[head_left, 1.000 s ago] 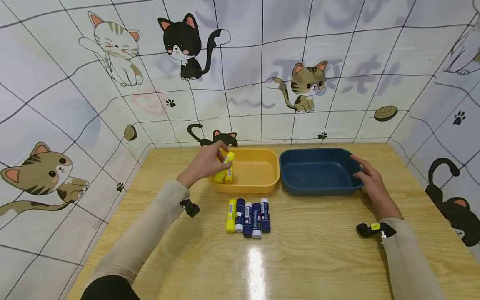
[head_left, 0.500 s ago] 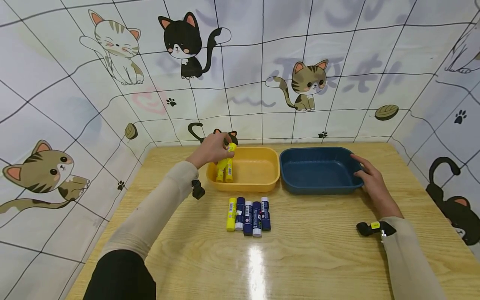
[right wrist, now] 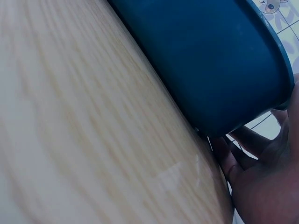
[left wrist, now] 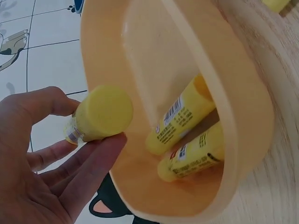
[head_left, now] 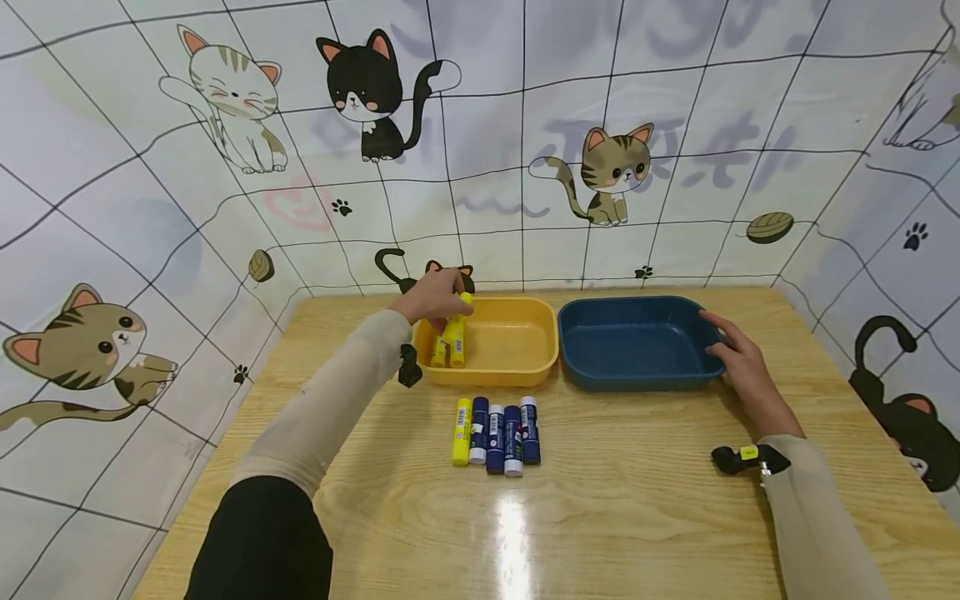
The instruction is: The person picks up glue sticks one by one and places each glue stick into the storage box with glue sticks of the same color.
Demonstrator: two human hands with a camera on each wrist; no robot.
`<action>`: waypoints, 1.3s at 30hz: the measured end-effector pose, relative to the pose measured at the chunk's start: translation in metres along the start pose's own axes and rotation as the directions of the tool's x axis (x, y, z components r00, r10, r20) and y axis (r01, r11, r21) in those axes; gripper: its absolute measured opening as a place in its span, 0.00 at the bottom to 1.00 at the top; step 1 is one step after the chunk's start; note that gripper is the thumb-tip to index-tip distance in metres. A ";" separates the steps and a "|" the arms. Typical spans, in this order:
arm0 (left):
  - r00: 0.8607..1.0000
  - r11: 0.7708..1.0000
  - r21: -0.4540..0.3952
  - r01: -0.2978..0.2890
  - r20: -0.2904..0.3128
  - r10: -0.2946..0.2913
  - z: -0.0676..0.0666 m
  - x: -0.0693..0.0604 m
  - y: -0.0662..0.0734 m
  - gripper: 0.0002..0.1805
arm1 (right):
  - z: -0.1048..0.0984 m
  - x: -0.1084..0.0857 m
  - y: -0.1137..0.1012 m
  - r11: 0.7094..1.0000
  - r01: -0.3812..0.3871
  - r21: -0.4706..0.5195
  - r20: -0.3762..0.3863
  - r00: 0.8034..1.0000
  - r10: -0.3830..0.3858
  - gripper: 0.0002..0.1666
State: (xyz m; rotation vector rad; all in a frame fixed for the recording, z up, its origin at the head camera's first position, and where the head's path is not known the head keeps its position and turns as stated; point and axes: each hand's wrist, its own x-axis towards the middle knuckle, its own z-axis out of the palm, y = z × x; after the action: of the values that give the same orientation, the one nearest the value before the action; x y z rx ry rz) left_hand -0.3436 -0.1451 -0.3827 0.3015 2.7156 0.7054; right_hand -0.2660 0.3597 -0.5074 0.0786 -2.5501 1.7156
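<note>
A yellow glue stick (left wrist: 105,112) is pinched between the thumb and fingers of my left hand (head_left: 437,297), above the left end of the yellow bin (head_left: 517,333). Two more yellow glue sticks (left wrist: 177,116) lie side by side in that bin, as the left wrist view shows. My right hand (head_left: 744,362) holds the right end of the dark blue bin (head_left: 630,343), with the thumb over its rim. In the right wrist view the fingers (right wrist: 252,137) reach around the bin's outer end, partly hidden.
In front of the bins, a yellow glue stick (head_left: 462,432) lies in a row with several dark blue and white glue sticks (head_left: 496,440) on the wooden table (head_left: 615,508). A cat-patterned cloth wall (head_left: 487,167) stands behind the bins and at both sides.
My left hand has risen slightly and shifted a little right with the glue stick, uncovering the two sticks in the yellow bin. The right hand stays on the blue bin.
</note>
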 end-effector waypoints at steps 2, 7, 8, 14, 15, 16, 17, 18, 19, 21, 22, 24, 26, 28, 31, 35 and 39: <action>1.000 1.000 -0.026 0.007 0.009 -0.007 0.004 0.003 0.001 0.15 | 0.000 0.000 0.000 1.000 0.003 -0.003 0.000 1.000 -0.003 0.35; 0.995 0.976 -0.196 0.094 0.044 -0.087 0.016 0.007 0.001 0.17 | -0.001 -0.001 0.000 1.000 -0.004 -0.006 -0.003 1.000 0.004 0.35; 0.993 0.964 -0.240 0.119 0.049 -0.110 0.018 0.007 0.001 0.15 | -0.001 -0.001 0.000 1.000 -0.006 -0.002 -0.005 1.000 0.006 0.35; 0.977 0.908 -0.364 0.210 0.041 -0.209 0.027 0.006 0.005 0.21 | -0.002 -0.001 -0.002 1.000 -0.001 0.020 -0.011 1.000 0.001 0.35; 0.975 0.907 -0.360 0.219 0.037 -0.221 0.028 0.005 0.007 0.22 | -0.002 -0.002 -0.002 1.000 0.000 0.018 -0.010 1.000 0.000 0.35; 0.972 0.907 -0.355 0.228 0.031 -0.232 0.029 0.005 0.008 0.22 | -0.002 -0.002 -0.002 1.000 -0.001 0.012 -0.011 1.000 0.001 0.35; 0.969 0.907 -0.347 0.238 0.026 -0.244 0.029 0.004 0.010 0.21 | -0.002 -0.001 -0.002 1.000 -0.002 0.009 -0.011 1.000 0.002 0.35; 0.967 0.906 -0.345 0.246 0.019 -0.255 0.030 0.004 0.012 0.20 | -0.002 -0.001 -0.002 1.000 -0.001 -0.001 -0.011 1.000 0.001 0.35; 0.964 0.903 -0.346 0.254 0.012 -0.266 0.031 0.004 0.013 0.21 | -0.002 -0.002 -0.002 1.000 -0.001 -0.004 -0.011 1.000 0.001 0.35; 0.960 0.905 -0.335 0.262 -0.005 -0.280 0.034 0.006 0.014 0.24 | -0.002 -0.002 -0.002 1.000 0.003 -0.010 -0.011 1.000 -0.004 0.35; 0.958 0.908 -0.323 0.266 -0.015 -0.286 0.036 0.007 0.014 0.24 | -0.002 -0.001 -0.002 1.000 0.005 -0.009 -0.012 1.000 -0.005 0.35; 0.955 0.912 -0.308 0.271 -0.030 -0.294 0.040 0.012 0.014 0.28 | -0.001 -0.001 -0.001 1.000 0.012 -0.002 -0.011 1.000 -0.012 0.35; 0.955 0.925 -0.263 0.273 -0.044 -0.294 0.044 0.016 0.014 0.27 | -0.001 -0.001 0.000 1.000 0.016 0.008 -0.010 1.000 -0.016 0.35; 0.952 0.932 -0.231 0.280 -0.055 -0.300 0.047 0.020 0.014 0.22 | -0.001 0.000 0.001 1.000 0.024 0.009 -0.009 1.000 -0.024 0.35; 0.952 0.939 -0.200 0.280 -0.066 -0.298 0.051 0.024 0.014 0.16 | -0.001 0.000 0.001 1.000 0.026 0.002 -0.006 1.000 -0.026 0.35; 0.955 0.949 -0.166 0.268 -0.082 -0.284 0.053 0.028 0.014 0.12 | -0.001 0.000 0.001 1.000 0.015 -0.002 -0.009 1.000 -0.015 0.35; 0.957 0.955 -0.142 0.260 -0.093 -0.274 0.054 0.030 0.015 0.12 | -0.001 0.000 0.000 1.000 0.012 0.001 -0.011 1.000 -0.012 0.35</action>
State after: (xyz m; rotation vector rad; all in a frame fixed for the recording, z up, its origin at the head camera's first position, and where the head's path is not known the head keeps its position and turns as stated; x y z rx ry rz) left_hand -0.3503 -0.1004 -0.4275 -0.1395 2.7248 0.8328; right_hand -0.2660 0.3603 -0.5074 0.0846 -2.5364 1.7081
